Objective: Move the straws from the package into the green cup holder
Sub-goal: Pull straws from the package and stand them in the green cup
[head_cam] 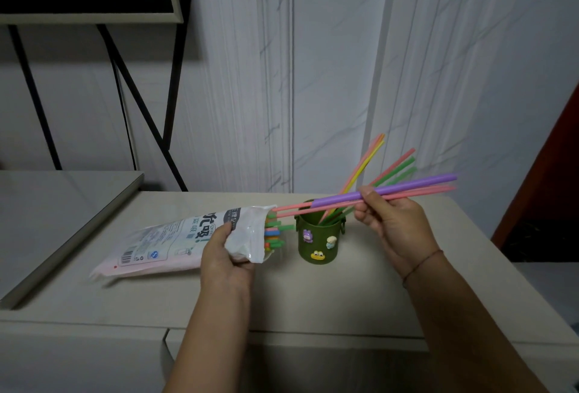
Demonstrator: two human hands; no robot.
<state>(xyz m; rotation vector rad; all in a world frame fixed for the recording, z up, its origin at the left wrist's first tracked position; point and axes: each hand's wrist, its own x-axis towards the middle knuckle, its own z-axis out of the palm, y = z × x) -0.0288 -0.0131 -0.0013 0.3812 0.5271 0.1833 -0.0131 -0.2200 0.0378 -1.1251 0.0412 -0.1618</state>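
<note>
From the head camera, the left hand (227, 254) grips the white plastic package (175, 239) near its open mouth, thumb on top and fingers curled under the film. The package lies on its side on the beige tabletop (313, 301), mouth toward the green cup holder (319, 243). Coloured straw ends (275, 236) poke out of the mouth, just beside the holder.

The right hand (398, 226) pinches a small bunch between thumb and fingertips: a purple straw (407, 185) and what look like two pink straws (332, 204), though motion blur makes the count unsure. The bunch runs nearly level, rising slightly to the right, and passes above the holder's rim. The pink ends reach back to the package mouth; whether they are inside it I cannot tell.

The holder stands upright with small cartoon figures on its wall. It contains standing straws (369, 160) in pink, yellow and green, fanned out and leaning right. A thin cord bracelet (421, 267) circles the right wrist.
</note>
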